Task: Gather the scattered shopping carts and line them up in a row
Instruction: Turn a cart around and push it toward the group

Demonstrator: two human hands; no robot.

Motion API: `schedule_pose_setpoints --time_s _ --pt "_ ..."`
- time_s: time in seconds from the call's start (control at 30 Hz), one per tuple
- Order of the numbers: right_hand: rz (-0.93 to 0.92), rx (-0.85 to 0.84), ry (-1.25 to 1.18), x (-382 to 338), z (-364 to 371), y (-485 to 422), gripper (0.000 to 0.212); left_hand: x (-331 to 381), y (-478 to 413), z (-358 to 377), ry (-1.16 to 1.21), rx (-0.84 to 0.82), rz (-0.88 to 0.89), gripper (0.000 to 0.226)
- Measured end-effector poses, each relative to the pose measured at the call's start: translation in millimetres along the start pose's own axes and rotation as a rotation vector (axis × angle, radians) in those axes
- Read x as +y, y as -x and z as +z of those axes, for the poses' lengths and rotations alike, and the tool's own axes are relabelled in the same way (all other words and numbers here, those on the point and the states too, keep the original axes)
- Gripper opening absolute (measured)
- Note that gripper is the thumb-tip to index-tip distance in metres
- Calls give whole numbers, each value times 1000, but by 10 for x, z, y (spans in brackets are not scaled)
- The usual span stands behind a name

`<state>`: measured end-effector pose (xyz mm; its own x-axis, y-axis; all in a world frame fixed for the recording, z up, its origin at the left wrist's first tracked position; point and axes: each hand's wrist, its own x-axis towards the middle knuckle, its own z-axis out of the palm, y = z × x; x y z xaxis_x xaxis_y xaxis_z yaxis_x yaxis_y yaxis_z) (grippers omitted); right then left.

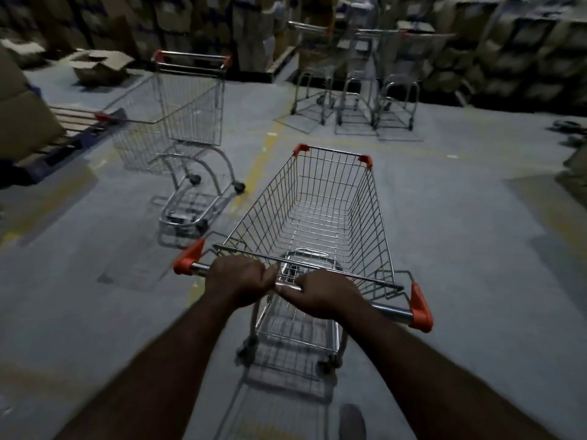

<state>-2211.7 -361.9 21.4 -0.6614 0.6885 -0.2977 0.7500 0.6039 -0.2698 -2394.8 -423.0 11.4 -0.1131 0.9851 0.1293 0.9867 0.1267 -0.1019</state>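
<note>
Left hand (239,280) and right hand (327,296) clench the steel handle bar (391,310) of an empty chrome-wire shopping cart with orange corners (317,201), well short of the parked cart row (355,101); probably light, stiff, free-rolling; a wider grip would steer better.

Open grey floor (460,217) lay ahead and to the right of the near shopping cart (317,211), leaving a wide lane toward the row of parked carts (355,90) backed against stacked cartons (524,58). On the left a stray cart (187,122) stood close by, narrowing that side, with a pallet (73,119) and an open carton (98,66) beyond it.
</note>
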Motion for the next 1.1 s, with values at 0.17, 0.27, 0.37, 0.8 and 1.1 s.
schedule_pose_setpoints --time_s 0.17,0.27,0.37,0.8,1.1 --pt "51 30 10 375 -143 -32 76 277 -372 24 3 -9 43 72" --pt "102 39 22 728 -277 -65 80 554 -698 29 1 -27 67 64" --pt "148 52 25 1077 -427 -107 71 803 -1048 77 17 -38 113 67" --pt "126 311 133 2807 -995 -323 48 1785 -2490 117 208 -134 364 61" --pt "449 266 215 3733 -1254 -498 92 2339 -3471 175 232 -189 393 60"
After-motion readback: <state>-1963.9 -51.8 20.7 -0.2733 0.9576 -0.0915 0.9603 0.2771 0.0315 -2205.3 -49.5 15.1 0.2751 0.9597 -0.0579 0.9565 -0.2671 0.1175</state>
